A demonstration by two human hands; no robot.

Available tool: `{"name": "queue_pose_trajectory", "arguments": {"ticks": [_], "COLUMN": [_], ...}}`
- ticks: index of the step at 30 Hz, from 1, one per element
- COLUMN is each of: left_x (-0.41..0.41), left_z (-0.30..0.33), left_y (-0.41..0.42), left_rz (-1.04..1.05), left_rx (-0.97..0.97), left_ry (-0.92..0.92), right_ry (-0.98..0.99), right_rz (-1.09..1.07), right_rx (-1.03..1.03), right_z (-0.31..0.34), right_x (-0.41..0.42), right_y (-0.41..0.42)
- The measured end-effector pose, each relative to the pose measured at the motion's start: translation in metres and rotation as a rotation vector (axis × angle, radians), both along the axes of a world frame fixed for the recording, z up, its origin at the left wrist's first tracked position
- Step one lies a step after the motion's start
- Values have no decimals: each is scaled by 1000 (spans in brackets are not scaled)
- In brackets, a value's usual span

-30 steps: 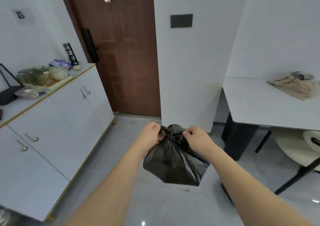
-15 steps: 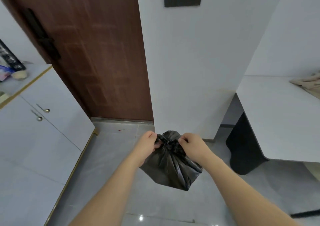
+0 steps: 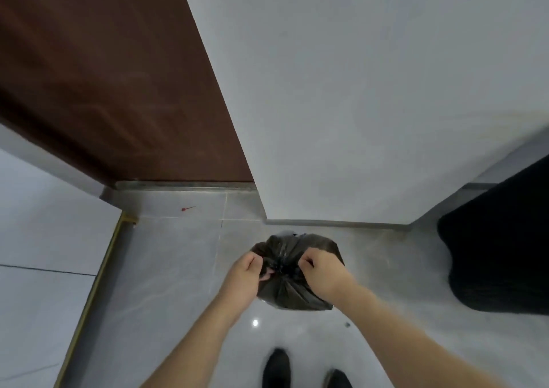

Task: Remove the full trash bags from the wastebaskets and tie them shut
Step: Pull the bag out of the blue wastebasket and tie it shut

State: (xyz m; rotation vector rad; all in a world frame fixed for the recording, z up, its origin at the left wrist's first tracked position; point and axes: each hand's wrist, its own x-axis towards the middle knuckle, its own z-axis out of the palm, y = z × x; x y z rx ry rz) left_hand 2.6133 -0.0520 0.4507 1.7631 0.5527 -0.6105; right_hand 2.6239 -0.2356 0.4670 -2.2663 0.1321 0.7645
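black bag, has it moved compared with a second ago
Yes. The black bag, gripped by the left hand and right hand, now sits nearer the white wall's base and the floor.

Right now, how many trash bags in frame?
1. The black trash bag hangs above the grey floor near the white wall's corner, its gathered neck gripped by the left hand and the right hand. Others could sit outside the view.
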Motion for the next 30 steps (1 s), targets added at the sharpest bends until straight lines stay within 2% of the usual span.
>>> {"name": "queue_pose_trajectory", "arguments": {"ticks": [7, 10, 14, 18, 22, 25, 27, 30], "left_x": [77, 102, 130, 148, 155, 154, 150, 145], "left_z": [-264, -338, -397, -415, -396, -360, -327, -269], "left_y": [25, 25, 16, 6, 5, 1, -4, -14], "left_rz": [-51, -77, -30, -52, -108, -142, -248, -429], "left_rx": [36, 98, 132, 201, 318, 382, 488, 670], "left_ry": [9, 15, 20, 41, 73, 48, -8, -183], "right_ry": [18, -1, -34, -22, 14, 16, -12, -55], "right_rz": [82, 109, 121, 90, 95, 95, 90, 116], "right_rx": [-63, -89, -105, -171, -209, -200, -194, -218], "right_z": [-253, -326, -389, -415, -401, -369, -337, -276], "right_x": [101, 126, 153, 168, 168, 164, 162, 155], "right_y": [10, 17, 26, 28, 25, 17, 9, -6]}}
